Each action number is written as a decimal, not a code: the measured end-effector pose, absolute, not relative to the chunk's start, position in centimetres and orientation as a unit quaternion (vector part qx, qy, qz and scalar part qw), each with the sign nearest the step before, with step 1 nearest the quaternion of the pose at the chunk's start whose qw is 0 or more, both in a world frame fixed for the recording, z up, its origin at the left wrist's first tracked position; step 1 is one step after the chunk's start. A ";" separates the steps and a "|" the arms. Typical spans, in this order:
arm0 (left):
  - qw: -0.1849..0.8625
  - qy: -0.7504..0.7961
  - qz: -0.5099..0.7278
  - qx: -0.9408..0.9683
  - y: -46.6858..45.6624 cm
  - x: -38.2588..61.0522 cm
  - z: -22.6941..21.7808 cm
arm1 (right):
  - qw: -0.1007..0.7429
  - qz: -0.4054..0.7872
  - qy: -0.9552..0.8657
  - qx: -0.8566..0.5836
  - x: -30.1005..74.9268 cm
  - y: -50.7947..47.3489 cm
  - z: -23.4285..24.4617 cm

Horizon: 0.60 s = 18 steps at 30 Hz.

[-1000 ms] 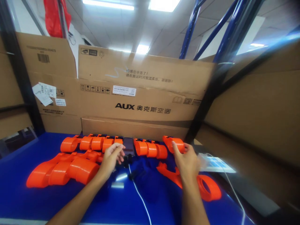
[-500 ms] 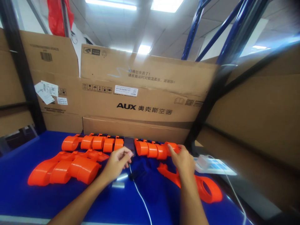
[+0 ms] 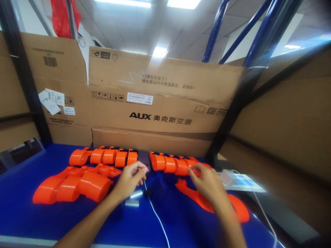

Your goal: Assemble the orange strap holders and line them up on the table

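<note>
My left hand [image 3: 133, 175] is closed in a pinch at the upper end of a white cable [image 3: 156, 214], just in front of a dark phone-like slab [image 3: 144, 161]. Its fingertips hide the cable's end. My right hand [image 3: 204, 177] has bent fingers with thumb and forefinger slightly apart, at the right end of a back row of orange plastic loop-shaped parts [image 3: 170, 165]. The hand partly covers the last parts of that row. Under my right wrist lies a longer orange piece with a rounded end [image 3: 241, 208], partly hidden by the forearm.
More orange loop parts [image 3: 121, 159] stand left of the slab, and several larger ones [image 3: 68, 189] lie in front of them. Cardboard [image 3: 160, 136] walls the blue table's [image 3: 108, 224] back. A white-and-blue flat item [image 3: 243, 182] lies at the right, near a black post [image 3: 227, 120].
My right hand has drawn back slightly right and downward from the end orange part, which now sits lower in the row. My left hand stays at the cable's end.
</note>
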<state>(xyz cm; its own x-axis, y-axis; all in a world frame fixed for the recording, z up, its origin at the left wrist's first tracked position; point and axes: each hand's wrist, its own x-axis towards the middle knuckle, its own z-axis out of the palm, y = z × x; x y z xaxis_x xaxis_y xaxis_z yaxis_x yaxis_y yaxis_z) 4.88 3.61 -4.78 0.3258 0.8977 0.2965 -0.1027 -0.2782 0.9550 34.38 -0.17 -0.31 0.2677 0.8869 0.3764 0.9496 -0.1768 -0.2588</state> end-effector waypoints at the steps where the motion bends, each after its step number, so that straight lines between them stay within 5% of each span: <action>1: 0.511 0.314 0.488 0.634 3.6 4.9 -4.8 | 0.188 -0.066 -0.633 -0.748 34.3 -0.8 -0.4; 6: 0.500 0.316 0.481 0.647 3.4 5.0 -4.9 | 0.048 -0.025 -0.695 -0.717 33.4 -2.4 -1.1; 18: 0.490 0.317 0.479 0.656 3.3 4.8 -4.5 | 0.013 -0.085 -0.714 -0.695 32.1 -1.4 -0.5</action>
<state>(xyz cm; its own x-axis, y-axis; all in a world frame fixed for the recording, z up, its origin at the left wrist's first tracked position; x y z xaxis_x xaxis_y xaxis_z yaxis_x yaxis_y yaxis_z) 4.83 3.25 -4.53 0.3392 0.8855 0.3176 -0.0534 -0.3189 0.9463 32.07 -1.39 -0.47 -0.0329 0.9901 0.1368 0.9946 0.0189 0.1025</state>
